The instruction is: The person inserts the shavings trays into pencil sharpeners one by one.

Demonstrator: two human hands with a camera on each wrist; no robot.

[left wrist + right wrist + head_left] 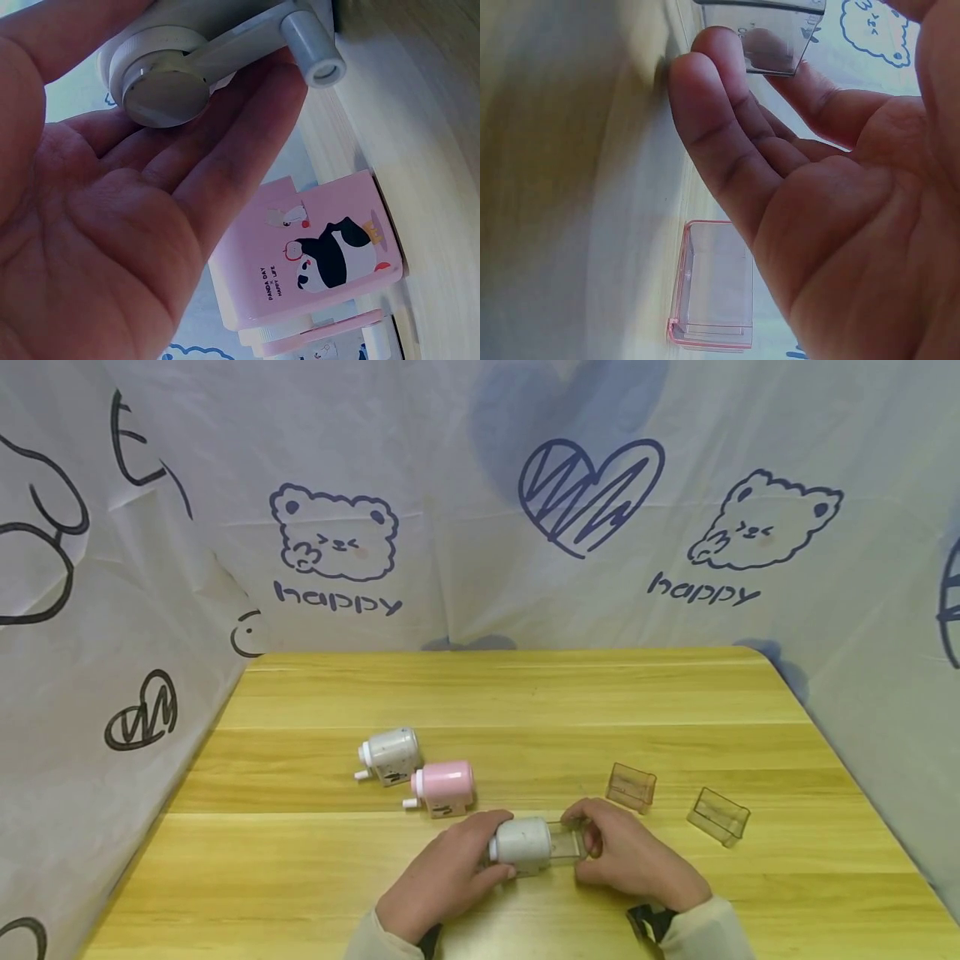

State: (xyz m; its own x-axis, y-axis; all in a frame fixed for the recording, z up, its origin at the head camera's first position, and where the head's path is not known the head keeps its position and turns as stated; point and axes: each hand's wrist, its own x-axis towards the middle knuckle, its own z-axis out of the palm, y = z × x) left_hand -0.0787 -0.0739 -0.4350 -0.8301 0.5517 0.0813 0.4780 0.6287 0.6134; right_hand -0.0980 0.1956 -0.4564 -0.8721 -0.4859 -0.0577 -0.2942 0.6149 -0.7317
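Note:
My left hand (pixel 450 870) grips a grey-white crank pencil sharpener (pixel 523 841) low over the table. In the left wrist view its crank handle (pixel 311 56) points outward past my curled fingers. My right hand (pixel 633 853) pinches the clear shavings drawer (pixel 564 843), which sticks out from the right end of that sharpener. The right wrist view shows the drawer's end between thumb and fingertips (pixel 718 56). Just beyond my left hand stands a pink pencil sharpener (pixel 447 783) with a panda picture on its side. Behind it is another grey-white sharpener (pixel 395 756).
Two loose transparent drawers lie beyond my right hand: a reddish drawer (pixel 632 787), and farther right a smoky one (pixel 718 817). The wooden table (pixel 525 693) ends at white cloth walls (pixel 450 527) with drawn bears and hearts.

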